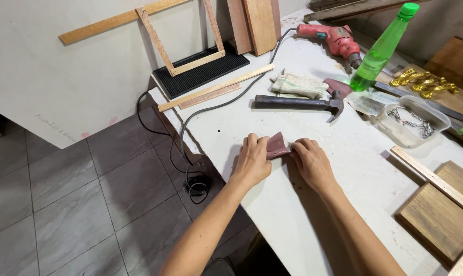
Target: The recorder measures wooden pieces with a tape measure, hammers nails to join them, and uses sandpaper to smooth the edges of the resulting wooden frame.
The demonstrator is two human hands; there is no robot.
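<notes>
While both hands rest on the white table (293, 214), they pinch a small reddish-brown sheet of sandpaper (277, 145) between them — left hand (252, 158) grasping its left edge, right hand (311, 162) its right edge, fingers curled on it. Sandpaper sits near the table's front edge, partly raised. Beyond it — hammer (298, 103), work gloves (299, 84), red drill (333, 38), green bottle (379, 51). Clear tub of screws (413, 121) to the right.
</notes>
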